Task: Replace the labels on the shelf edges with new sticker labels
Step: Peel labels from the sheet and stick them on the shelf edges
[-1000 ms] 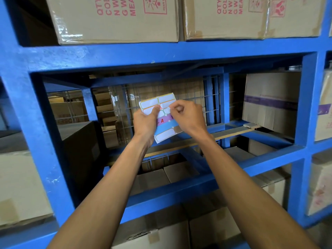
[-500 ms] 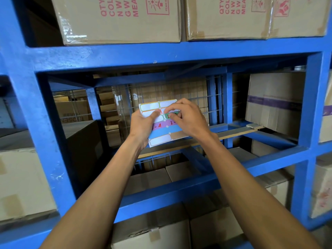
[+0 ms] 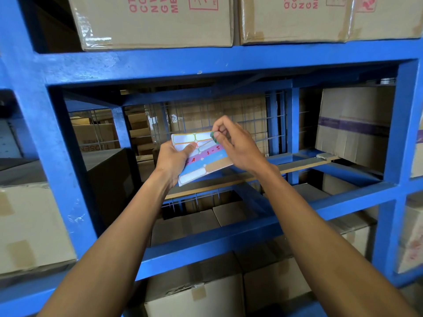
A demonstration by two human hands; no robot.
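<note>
Right hand (image 3: 238,145) grip pinched on green-edged sticker (image 3: 214,136) at sheet's top right corner. Left hand (image 3: 172,160) grip clamps sticker sheet (image 3: 206,160), thumb on face. Sheet held before open bay, between upper shelf edge (image 3: 206,62) and lower shelf edge (image 3: 229,234).

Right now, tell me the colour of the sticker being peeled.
Green-bordered sticker, seen in the head view.

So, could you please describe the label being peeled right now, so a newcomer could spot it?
Start at the blue shelf rack, then the sticker sheet gripped by the left hand. At its top right corner, the right hand pinches the green-edged label, the only one lifted off.
</note>
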